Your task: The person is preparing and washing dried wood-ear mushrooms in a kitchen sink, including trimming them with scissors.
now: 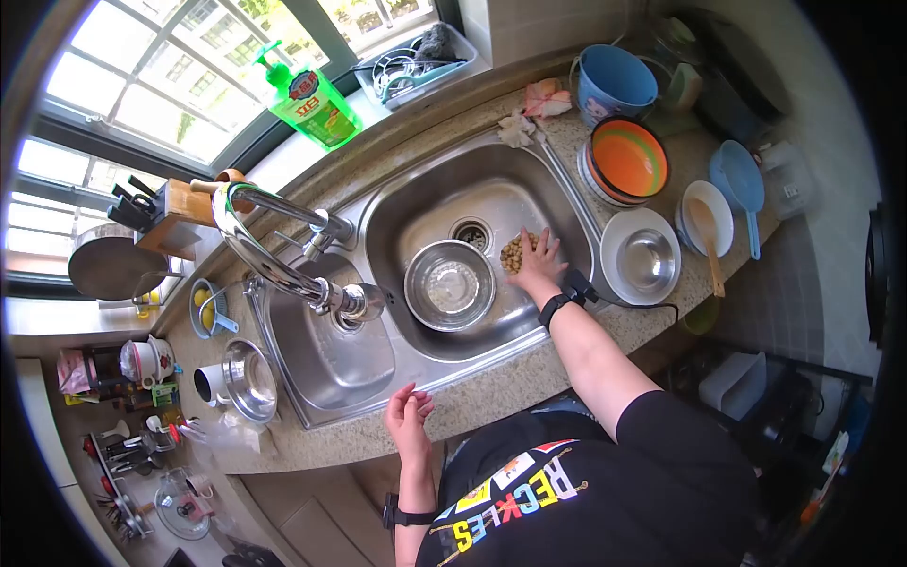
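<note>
My right hand reaches into the right sink basin, fingers spread over a heap of small round tan beans. The palm hides part of the heap. Just left of it, a steel bowl rests on the basin floor, its shiny inside facing up. Beside the bowl the drain shows. My left hand hangs by the counter's front edge, below the sink, with fingers loosely bent and nothing in them.
The chrome faucet arches over the left basin. On the right counter stand a blue bucket, an orange bowl, a white plate and a blue ladle. Green soap sits on the sill; a steel bowl stands left.
</note>
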A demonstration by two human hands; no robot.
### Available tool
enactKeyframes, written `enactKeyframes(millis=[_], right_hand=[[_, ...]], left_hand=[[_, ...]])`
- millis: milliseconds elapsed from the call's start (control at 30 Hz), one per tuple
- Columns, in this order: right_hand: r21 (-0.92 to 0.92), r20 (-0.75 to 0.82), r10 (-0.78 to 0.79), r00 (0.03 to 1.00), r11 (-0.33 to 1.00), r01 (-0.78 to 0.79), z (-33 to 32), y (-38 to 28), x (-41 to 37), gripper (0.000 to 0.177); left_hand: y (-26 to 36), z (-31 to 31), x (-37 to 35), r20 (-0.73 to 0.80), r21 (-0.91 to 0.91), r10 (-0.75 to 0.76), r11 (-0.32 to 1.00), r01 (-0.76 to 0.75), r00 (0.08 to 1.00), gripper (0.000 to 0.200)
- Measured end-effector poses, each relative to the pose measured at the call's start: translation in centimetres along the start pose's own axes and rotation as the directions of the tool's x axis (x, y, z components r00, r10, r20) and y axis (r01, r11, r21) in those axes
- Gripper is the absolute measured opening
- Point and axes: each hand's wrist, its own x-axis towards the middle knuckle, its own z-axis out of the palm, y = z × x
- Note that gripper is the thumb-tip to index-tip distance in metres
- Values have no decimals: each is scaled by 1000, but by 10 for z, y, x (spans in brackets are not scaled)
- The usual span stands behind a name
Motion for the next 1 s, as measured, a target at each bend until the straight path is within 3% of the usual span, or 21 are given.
enactKeyframes(millis=[100, 267, 467, 600, 767, 1000], right_hand=[[-81, -41, -29, 999, 996, 25, 0, -6, 5, 107], [171, -101, -37, 994, 984, 54, 18, -4, 22, 83], [178, -140, 1, 990, 984, 25, 34, 0, 32, 70], [187, -184, -53, 981, 978, 88, 38, 4, 30, 71], [228, -121, 124, 985, 969, -94, 31, -2, 28, 81], [245, -110, 166, 980, 960, -135, 27, 3, 24, 81]], left_hand=[[0, -2, 3, -16, 14, -49, 999, 50, 999, 23], [2, 4, 19, 20, 22, -82, 996, 82, 996, 23], [9, 20, 42, 153, 69, -76, 995, 66, 985, 22], [5, 23, 47, 172, 92, -86, 993, 71, 981, 21], [0, 19, 49, 186, 94, -120, 990, 104, 975, 21], [1, 12, 53, 186, 102, -113, 990, 95, 976, 20]])
